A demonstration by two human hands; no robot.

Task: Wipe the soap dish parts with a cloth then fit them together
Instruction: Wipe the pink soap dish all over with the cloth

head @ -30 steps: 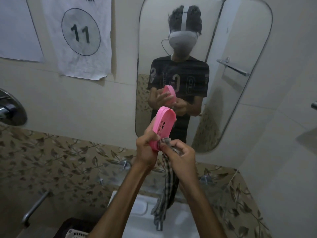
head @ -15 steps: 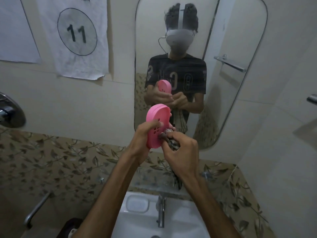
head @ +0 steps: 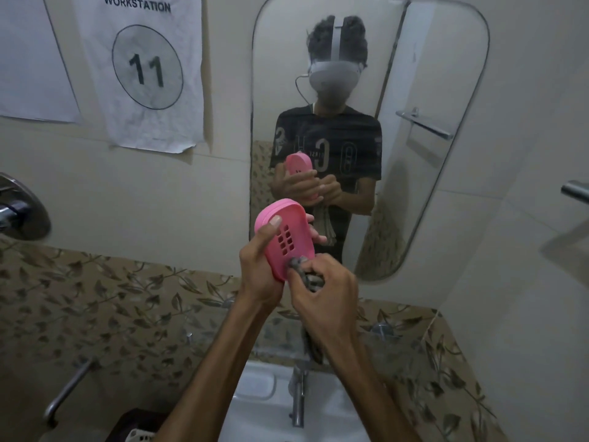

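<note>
Above sink (head: 255,409), pink drainer tray (head: 288,239), cloth-pressed.

Plain cream tiles cover the upper wall (head: 105,199), with a band of leaf-patterned tiles (head: 95,314) below. A rounded mirror (head: 446,90) hangs above a white basin (head: 255,406) with a chrome tap (head: 298,400). Left of the mirror hang a paper sign (head: 143,68) reading "WORKSTATION 11" and another sheet (head: 32,59). The light is dim.
</note>
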